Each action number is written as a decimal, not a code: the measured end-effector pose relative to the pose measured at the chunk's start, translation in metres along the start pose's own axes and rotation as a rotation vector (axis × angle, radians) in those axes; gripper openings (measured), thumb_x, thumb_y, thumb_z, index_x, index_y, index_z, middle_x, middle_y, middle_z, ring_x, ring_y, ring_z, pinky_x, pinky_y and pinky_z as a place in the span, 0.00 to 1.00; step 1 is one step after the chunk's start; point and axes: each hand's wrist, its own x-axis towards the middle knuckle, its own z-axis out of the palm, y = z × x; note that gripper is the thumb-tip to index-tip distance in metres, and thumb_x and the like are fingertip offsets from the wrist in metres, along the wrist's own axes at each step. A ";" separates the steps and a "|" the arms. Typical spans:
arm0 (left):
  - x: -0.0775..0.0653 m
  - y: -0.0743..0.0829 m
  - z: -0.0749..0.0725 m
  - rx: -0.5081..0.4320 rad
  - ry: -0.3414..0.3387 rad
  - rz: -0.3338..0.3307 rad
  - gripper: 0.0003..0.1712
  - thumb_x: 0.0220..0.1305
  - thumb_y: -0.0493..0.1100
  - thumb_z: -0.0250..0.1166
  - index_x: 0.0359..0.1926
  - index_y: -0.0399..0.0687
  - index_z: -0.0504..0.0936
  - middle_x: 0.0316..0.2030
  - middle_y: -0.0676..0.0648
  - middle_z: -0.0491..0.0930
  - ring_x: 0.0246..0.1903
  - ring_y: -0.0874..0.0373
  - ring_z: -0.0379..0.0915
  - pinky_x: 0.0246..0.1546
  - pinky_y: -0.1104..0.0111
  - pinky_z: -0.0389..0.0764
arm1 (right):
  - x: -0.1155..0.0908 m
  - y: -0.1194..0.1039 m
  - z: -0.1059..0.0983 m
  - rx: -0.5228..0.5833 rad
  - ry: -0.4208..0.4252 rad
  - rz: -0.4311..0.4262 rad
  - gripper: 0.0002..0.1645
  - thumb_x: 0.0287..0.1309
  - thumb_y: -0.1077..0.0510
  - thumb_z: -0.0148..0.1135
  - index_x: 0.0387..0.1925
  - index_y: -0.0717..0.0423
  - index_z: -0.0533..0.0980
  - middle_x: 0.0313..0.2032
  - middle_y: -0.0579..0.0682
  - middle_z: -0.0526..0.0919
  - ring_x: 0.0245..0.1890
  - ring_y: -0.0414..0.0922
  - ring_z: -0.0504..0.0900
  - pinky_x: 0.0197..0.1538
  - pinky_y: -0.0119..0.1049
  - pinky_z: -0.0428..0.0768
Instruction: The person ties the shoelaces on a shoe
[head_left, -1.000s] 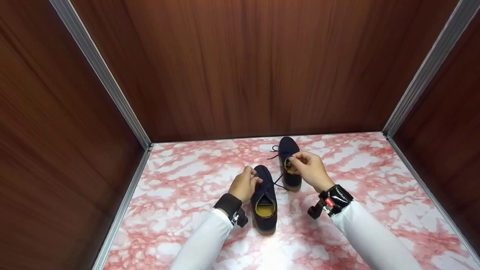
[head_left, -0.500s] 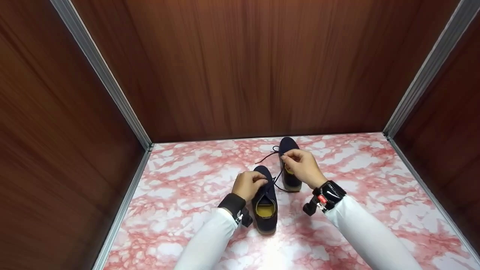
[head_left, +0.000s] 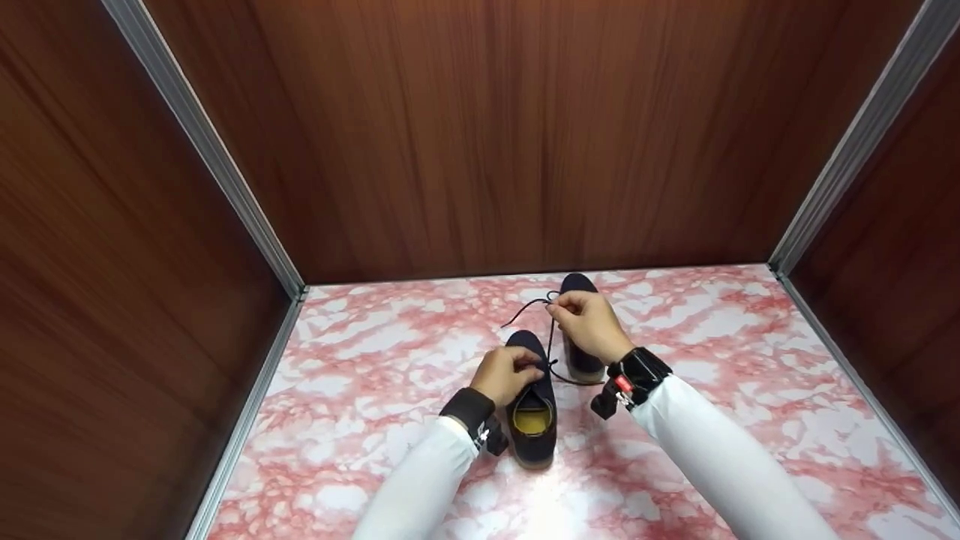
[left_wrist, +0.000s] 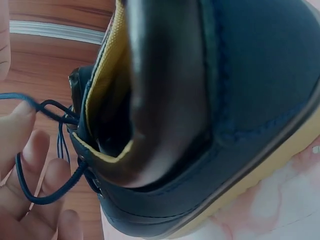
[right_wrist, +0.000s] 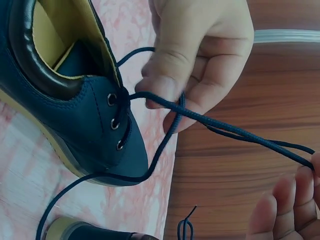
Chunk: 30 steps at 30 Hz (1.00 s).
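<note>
Two dark navy lace-up shoes with yellow linings stand in the head view: the nearer shoe (head_left: 534, 446) and, beyond it to the right, the farther shoe (head_left: 577, 283). My left hand (head_left: 508, 373) is over the nearer shoe's front, pinching its dark blue shoelace (left_wrist: 50, 199) between thumb and fingers. Up and to the right, my right hand (head_left: 589, 326) pinches another stretch of lace (right_wrist: 235, 131), drawn out taut from the eyelets. A loose lace length (right_wrist: 95, 175) hangs past the left hand's fingers. The right hand covers the middle of the farther shoe.
The shoes stand on a red-and-white marbled surface (head_left: 360, 390). Brown wood-grain panels (head_left: 480, 135) rise behind and at both sides, with grey metal strips (head_left: 232, 187) at the corners. A lace end from the farther shoe (head_left: 517, 315) trails left.
My right hand has moved left and slightly away, pulling the lace upright between the shoes. My left hand has shifted right, onto the nearer shoe's lacing.
</note>
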 end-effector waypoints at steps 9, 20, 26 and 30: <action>-0.001 -0.001 0.000 -0.030 -0.069 0.014 0.10 0.65 0.43 0.73 0.45 0.46 0.91 0.40 0.47 0.89 0.36 0.69 0.78 0.42 0.75 0.80 | 0.005 -0.002 0.001 -0.020 -0.001 -0.025 0.08 0.66 0.60 0.69 0.36 0.63 0.86 0.23 0.43 0.83 0.24 0.34 0.78 0.29 0.26 0.75; -0.003 -0.004 0.003 0.006 -0.022 -0.010 0.08 0.69 0.44 0.67 0.40 0.44 0.89 0.38 0.48 0.89 0.37 0.64 0.79 0.44 0.71 0.81 | 0.003 0.002 -0.006 0.006 -0.286 -0.086 0.14 0.72 0.64 0.60 0.53 0.64 0.84 0.40 0.60 0.88 0.30 0.38 0.82 0.33 0.27 0.80; -0.005 -0.007 0.002 -0.042 -0.003 -0.057 0.07 0.69 0.43 0.66 0.38 0.46 0.89 0.37 0.49 0.88 0.37 0.64 0.77 0.45 0.71 0.79 | -0.001 0.013 -0.007 -0.007 -0.358 -0.106 0.15 0.73 0.67 0.56 0.55 0.67 0.83 0.47 0.68 0.86 0.29 0.36 0.81 0.32 0.28 0.79; -0.006 -0.007 0.000 -0.090 -0.007 -0.073 0.08 0.69 0.42 0.65 0.36 0.44 0.88 0.36 0.50 0.88 0.35 0.66 0.75 0.43 0.73 0.76 | -0.004 0.021 -0.007 0.006 -0.316 -0.061 0.12 0.72 0.67 0.58 0.50 0.68 0.84 0.38 0.57 0.87 0.28 0.38 0.81 0.31 0.27 0.79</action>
